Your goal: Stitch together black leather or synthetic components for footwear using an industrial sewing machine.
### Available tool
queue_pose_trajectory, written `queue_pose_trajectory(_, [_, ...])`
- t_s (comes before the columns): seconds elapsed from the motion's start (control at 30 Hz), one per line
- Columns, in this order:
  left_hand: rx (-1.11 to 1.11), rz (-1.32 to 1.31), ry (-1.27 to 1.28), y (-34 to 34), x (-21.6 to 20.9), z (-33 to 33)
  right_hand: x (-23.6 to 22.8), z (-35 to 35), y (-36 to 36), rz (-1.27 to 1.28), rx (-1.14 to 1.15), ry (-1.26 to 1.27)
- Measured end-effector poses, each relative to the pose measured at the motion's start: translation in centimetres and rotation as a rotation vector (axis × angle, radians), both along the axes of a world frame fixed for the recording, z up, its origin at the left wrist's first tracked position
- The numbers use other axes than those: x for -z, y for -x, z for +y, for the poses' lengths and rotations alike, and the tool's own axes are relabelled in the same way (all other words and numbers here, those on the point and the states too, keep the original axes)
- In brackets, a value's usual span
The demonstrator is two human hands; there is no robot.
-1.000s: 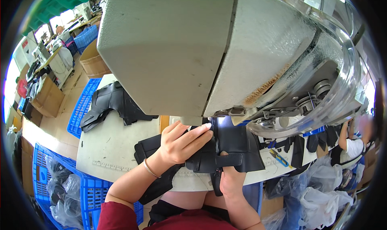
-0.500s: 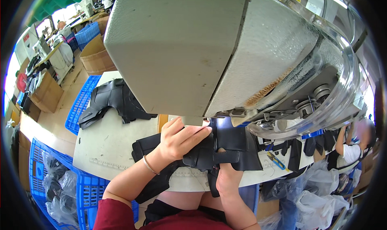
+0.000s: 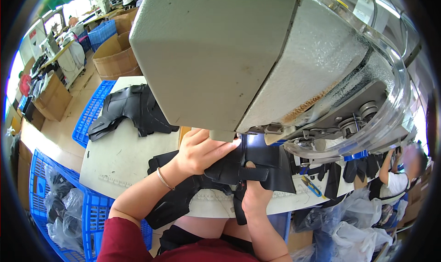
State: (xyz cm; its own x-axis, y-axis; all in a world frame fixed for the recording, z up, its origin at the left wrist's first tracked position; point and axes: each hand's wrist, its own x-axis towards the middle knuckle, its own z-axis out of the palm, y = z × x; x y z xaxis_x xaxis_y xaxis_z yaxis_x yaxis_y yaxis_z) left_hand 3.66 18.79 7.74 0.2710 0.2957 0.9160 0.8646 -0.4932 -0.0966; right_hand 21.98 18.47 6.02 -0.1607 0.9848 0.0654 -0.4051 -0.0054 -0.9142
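A black leather-like panel [image 3: 271,154] with straps and flaps lies under the head of a sewing machine [image 3: 216,55]. My left hand [image 3: 200,154], a bangle at its wrist, rests on the panel's left part with fingers stretched toward the stitching area. Its thumb is hidden, and the machine head covers the needle. Lower down, my right hand [image 3: 255,195] grips the panel's near edge, its thumb over a short black strap [image 3: 248,174]. More of the black work [image 3: 172,204] hangs over the table's near edge at the left.
Another black piece [image 3: 131,108] lies on the white table [image 3: 110,158] at the left. Yellow-blue thread snips [image 3: 312,186] lie at the right. A blue crate [image 3: 94,220] with plastic bags stands at the lower left. Another person [image 3: 397,174] sits at the far right.
My left hand's fingers have drawn closer together near the stitching area. My right hand and the strap have shifted slightly left and up in the picture; the whole view has also shifted a little.
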Motion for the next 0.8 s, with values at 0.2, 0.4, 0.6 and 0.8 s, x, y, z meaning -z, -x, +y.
queue_pose_trajectory(0.2, [0.032,0.146,0.028,-0.7,-0.4,-1.9,1.0,0.9,-1.1,-0.082,-0.106,0.021])
queue_pose_trajectory(0.4, [-0.012,0.127,-0.021,-1.4,-0.2,-1.9,1.1,0.8,-1.5,0.055,-0.215,0.063])
queue_pose_trajectory(0.6, [0.005,0.156,-0.048,-1.4,-0.5,-1.8,0.0,0.5,-1.6,0.043,-0.240,0.123])
queue_pose_trajectory(0.8, [-0.028,0.195,-0.044,-1.5,-1.0,-1.8,-0.4,0.4,-1.2,0.133,-0.179,0.129])
